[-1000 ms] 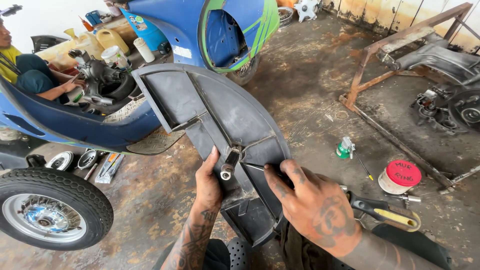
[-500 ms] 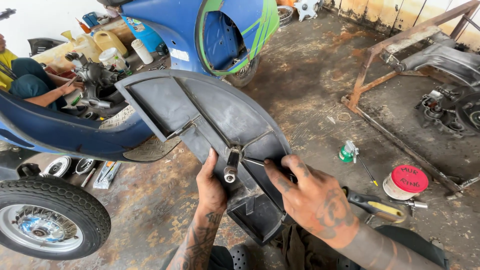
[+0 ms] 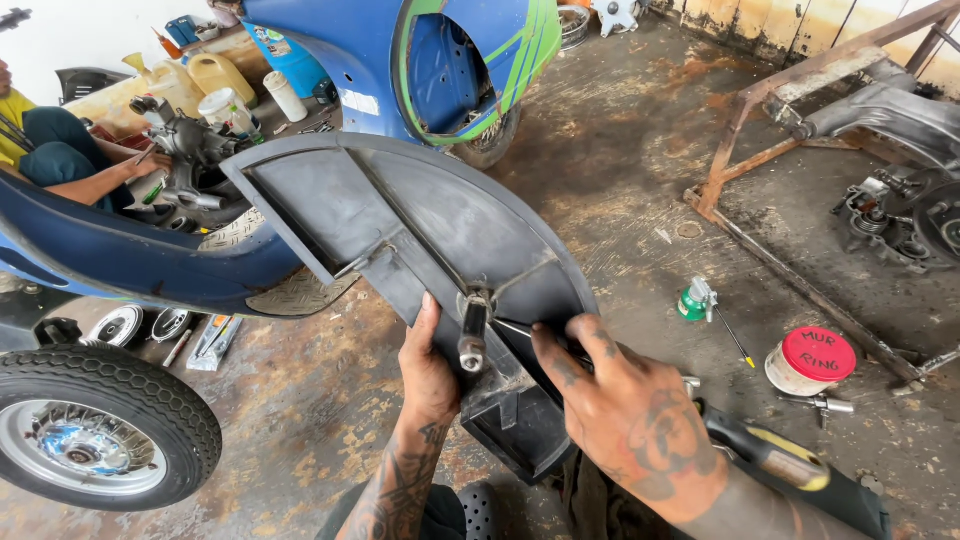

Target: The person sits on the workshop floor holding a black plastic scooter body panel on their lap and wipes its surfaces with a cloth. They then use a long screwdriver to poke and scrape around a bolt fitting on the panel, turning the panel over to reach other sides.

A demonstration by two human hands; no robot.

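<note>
grey panel [image 3: 400,215] held up by two hands over a workshop floor [image 3: 620,190].
left to right: wheel [image 3: 95,430] at lower left; blue scooter body [image 3: 150,260] behind; left hand [image 3: 432,362] wraps the panel's lower edge beside a metal pin [image 3: 472,335]; right hand [image 3: 625,405] pinches a thin rod [image 3: 515,327] against the panel, fingers narrow; green oil can [image 3: 693,301] and red-lidded tin [image 3: 812,360] lie on the floor at right.

1 grey panel [image 3: 420,220], 2 hands [image 3: 430,365] [image 3: 630,410], 1 tyre [image 3: 95,430], 1 red-lidded tin [image 3: 812,360], 1 green can [image 3: 693,302].
</note>
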